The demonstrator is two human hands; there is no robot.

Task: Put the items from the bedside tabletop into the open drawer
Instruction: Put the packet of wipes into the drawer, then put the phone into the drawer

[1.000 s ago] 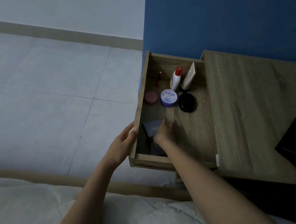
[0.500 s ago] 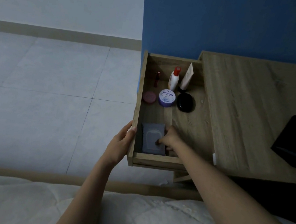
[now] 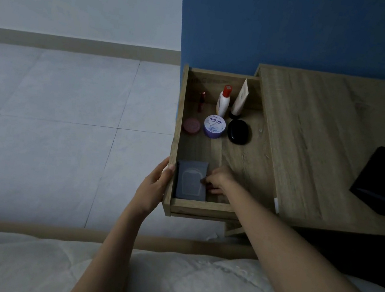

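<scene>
The open wooden drawer (image 3: 178, 123) sticks out to the left of the bedside tabletop (image 3: 324, 140). A grey wipes pack (image 3: 191, 180) lies flat in the drawer's near left corner. My right hand (image 3: 219, 179) rests at the pack's right edge, fingertips touching it. My left hand (image 3: 155, 185) holds the drawer's left wall near the front corner. Farther back in the drawer are a pink round tin (image 3: 191, 125), a purple cream jar (image 3: 214, 126), a black oval case (image 3: 238, 132), a white bottle with red cap (image 3: 223, 100), a white tube (image 3: 240, 100) and a small red lipstick (image 3: 201, 101). A black phone (image 3: 382, 179) lies on the tabletop.
A blue wall (image 3: 291, 28) stands behind the drawer and table. Pale floor tiles (image 3: 66, 114) lie to the left. A white quilted bed (image 3: 19, 262) with a wooden frame fills the near edge.
The grey pack has gone from tilted under my right hand to lying flat in the drawer's near left corner. My right hand slid to its right edge. My left hand kept its hold.
</scene>
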